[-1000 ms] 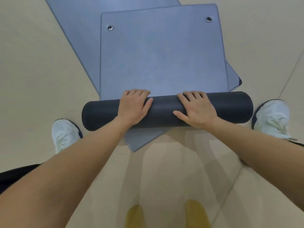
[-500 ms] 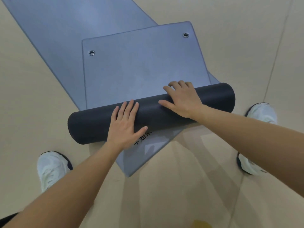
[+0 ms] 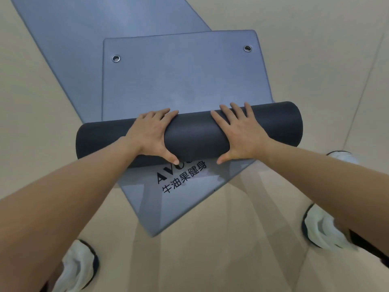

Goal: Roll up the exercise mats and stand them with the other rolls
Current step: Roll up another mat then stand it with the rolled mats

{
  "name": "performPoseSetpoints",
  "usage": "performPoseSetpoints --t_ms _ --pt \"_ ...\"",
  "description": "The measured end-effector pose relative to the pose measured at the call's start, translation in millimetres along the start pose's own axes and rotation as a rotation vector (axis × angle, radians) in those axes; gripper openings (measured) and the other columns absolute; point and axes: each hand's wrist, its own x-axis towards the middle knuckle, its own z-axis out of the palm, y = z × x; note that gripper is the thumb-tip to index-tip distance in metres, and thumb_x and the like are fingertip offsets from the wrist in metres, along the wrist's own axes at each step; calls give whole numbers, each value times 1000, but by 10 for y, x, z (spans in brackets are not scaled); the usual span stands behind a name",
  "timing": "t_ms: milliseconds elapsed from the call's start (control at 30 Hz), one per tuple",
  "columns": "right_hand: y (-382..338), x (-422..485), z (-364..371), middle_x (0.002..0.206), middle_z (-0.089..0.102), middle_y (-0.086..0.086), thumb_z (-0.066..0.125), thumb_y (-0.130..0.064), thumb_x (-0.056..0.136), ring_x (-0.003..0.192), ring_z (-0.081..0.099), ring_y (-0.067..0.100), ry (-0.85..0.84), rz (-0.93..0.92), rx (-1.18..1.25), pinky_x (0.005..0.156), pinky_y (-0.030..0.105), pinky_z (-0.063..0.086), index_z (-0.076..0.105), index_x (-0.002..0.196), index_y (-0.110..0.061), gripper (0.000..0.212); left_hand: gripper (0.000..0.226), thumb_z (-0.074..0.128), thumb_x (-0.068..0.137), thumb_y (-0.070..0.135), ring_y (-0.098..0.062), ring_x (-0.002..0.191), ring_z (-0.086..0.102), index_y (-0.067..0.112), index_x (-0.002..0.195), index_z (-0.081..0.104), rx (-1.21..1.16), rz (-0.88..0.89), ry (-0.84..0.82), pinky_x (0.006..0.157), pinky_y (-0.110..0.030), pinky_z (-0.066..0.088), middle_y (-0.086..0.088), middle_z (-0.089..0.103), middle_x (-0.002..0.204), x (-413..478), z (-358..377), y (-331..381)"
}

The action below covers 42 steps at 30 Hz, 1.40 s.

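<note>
A grey-blue exercise mat (image 3: 181, 81) with two metal eyelets lies on the floor, its near part wound into a dark roll (image 3: 195, 135) lying crosswise. My left hand (image 3: 150, 135) grips the roll left of its middle, fingers curled over the far side and thumb on the near side. My right hand (image 3: 242, 133) presses on top of the roll right of the middle, fingers stretched forward and thumb spread. A second flat mat (image 3: 101, 28) lies diagonally underneath; its near corner (image 3: 181, 199) with black printed lettering shows below the roll.
Beige floor (image 3: 315, 60) surrounds the mats, with a seam line running on the right. My white shoes stand at the lower left (image 3: 77, 266) and right (image 3: 320, 230), either side of the lower mat's corner.
The roll has travelled forward over the mat, uncovering the lettering on the lower mat. My left hand shifted from lying flat on the roll to wrapping over it.
</note>
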Motion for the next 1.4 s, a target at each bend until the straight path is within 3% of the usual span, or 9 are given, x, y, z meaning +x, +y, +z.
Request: performPoseSetpoints --t_ms 167,300,467,733,933,1067,1133,1267,1400 --pt "88 174 -115 148 44 19 58 -98 52 129 48 42 1 -52 43 111 59 35 21 158 -15 140 148 64 33 100 -31 129 54 34 158 20 -46 -26 -76 106 -51 43 -1 52 146 125 -164 5" --pt "17 40 -108 138 53 18 63 -92 55 118 55 40 90 -57 75 105 55 41 31 154 -14 130 141 70 32 95 -30 121 57 35 153 28 -57 -38 -40 101 -48 44 1 58 135 8 -174 128" --pt "-262 -542 -53 143 49 15 66 -88 60 126 50 37 43 -50 105 111 55 37 27 156 -15 127 138 69 36 93 -27 115 57 32 154 29 -85 -35 -52 100 -46 45 1 57 133 -524 50 462" --pt "-1011 -1916 354 142 51 17 64 -89 63 128 52 38 -108 -48 221 113 59 39 30 155 -14 123 135 66 41 96 -24 120 55 33 153 25 -109 46 -222 106 -46 43 3 53 140 -1640 679 1132" --pt "-1223 -2221 488 150 43 10 58 -94 64 133 44 34 -269 -104 285 117 51 35 19 158 -22 125 136 67 45 95 -25 122 55 30 156 25 -166 68 -313 105 -43 43 2 54 141 -1991 909 1308" --pt "-1074 -1997 406 140 47 5 56 -100 56 120 50 30 -322 -144 307 106 45 43 24 155 -25 128 126 55 62 95 -28 140 46 22 161 27 -118 83 -204 117 -46 35 -2 43 160 -2047 942 1241" --pt "-975 -1850 347 135 48 3 61 -98 55 116 50 28 -377 -148 347 100 43 44 25 154 -26 128 112 48 75 90 -32 143 44 16 158 36 -45 116 -43 119 -47 33 -6 44 160 -2133 988 1207" --pt "-800 -1571 273 135 46 -2 73 -91 53 120 49 25 -516 -138 473 97 42 47 22 156 -29 130 83 54 88 65 -38 143 47 10 151 51 -13 163 267 119 -51 33 -14 49 157 -2312 1128 1304" --pt "-721 -1366 269 138 46 -3 81 -84 52 126 50 25 -641 -113 548 104 46 46 22 156 -33 130 90 54 88 64 -43 151 35 10 158 40 79 159 238 123 -57 28 -18 35 166 -2372 1320 1493"
